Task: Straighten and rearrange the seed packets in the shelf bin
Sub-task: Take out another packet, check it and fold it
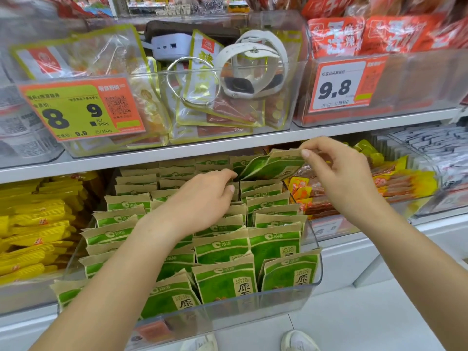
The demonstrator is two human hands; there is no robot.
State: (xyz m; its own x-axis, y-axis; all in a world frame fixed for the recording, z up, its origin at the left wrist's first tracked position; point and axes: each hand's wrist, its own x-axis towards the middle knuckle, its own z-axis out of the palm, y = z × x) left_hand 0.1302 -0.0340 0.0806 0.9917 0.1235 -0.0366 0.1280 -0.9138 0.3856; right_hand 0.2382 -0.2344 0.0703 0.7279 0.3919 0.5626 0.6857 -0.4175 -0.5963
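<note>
Head view: right hand (339,178) is pinching one green seed packet (274,165) by its top corner, tilted above the back row of the clear shelf bin (307,291). Left hand (202,198), fingers curled, is parting upright packets (222,249) mid-bin. Best to widen that gap w/ the left, then be sliding it in label fwd.

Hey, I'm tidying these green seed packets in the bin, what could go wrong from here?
The lifted packet is only pinched at its top corner by your right hand; with so light a grip it may slip and land crooked. Your left hand is pushing into the back rows, which could tip neighbouring packets out of line. The front packets already lean unevenly, so a nudge from your forearms may topple them.
</note>
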